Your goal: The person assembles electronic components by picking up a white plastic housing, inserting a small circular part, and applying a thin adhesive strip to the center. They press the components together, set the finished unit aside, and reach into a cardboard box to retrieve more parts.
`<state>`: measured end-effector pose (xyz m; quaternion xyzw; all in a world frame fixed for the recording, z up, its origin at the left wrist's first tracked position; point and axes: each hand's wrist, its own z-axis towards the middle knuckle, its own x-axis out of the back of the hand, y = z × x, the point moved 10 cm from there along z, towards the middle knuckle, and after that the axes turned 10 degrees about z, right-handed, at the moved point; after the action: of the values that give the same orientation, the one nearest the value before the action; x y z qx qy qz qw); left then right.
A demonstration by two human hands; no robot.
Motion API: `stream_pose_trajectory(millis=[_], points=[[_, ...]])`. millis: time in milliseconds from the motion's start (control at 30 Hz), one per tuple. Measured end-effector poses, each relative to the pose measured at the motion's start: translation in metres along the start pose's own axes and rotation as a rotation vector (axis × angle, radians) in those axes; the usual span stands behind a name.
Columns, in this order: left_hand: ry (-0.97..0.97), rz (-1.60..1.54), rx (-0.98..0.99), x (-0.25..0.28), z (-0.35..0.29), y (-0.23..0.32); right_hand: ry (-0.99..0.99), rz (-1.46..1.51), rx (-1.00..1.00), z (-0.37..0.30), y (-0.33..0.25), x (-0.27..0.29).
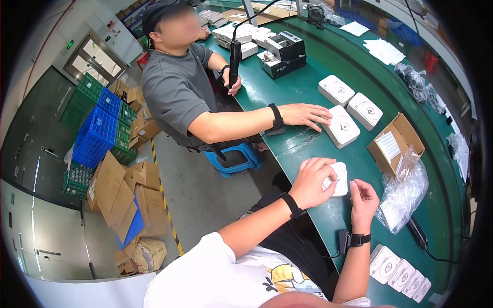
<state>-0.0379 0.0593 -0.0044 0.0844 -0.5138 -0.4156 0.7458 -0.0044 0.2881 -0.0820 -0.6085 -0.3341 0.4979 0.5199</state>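
Note:
A small white box (340,188) with rounded corners lies on the green table in front of me. My left hand (311,180) rests over its left side, the fingers bent and the thumb curled in onto the lid. Just right of the box, my right hand (363,200) is raised with thumb and fingertips drawn together; anything between them is too small to make out. Beyond, a co-worker's hand (308,115) touches a similar white box (343,134). Two more such boxes, a left one (336,88) and a right one (365,110), lie behind it.
At right, an open cardboard carton (417,134) stands beside a clear plastic bag (403,203) of white pieces. Several white boxes (385,265) line the near right. A black handheld tool (417,232) with a cord lies there. A black machine (283,56) stands farther back.

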Motion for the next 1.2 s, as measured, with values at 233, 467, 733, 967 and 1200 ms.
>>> stream_pose_trajectory(millis=[233, 467, 733, 967, 1200], points=[[-0.104, 0.157, 0.152, -0.018, 0.009, 0.003, 0.007, 0.017, -0.014, 0.0, 0.001, -0.001], [0.02, 0.115, 0.048, -0.008, 0.007, 0.008, -0.006, -0.009, 0.04, 0.001, 0.004, -0.003], [0.026, 0.019, 0.111, -0.004, 0.009, 0.001, 0.043, -0.108, 0.052, -0.004, -0.004, -0.006], [0.022, 0.031, 0.103, -0.004, 0.009, 0.002, 0.033, -0.113, 0.137, -0.003, -0.001, -0.002], [0.022, 0.036, 0.099, -0.003, 0.007, 0.001, 0.067, -0.096, 0.139, -0.002, 0.0, -0.001]])
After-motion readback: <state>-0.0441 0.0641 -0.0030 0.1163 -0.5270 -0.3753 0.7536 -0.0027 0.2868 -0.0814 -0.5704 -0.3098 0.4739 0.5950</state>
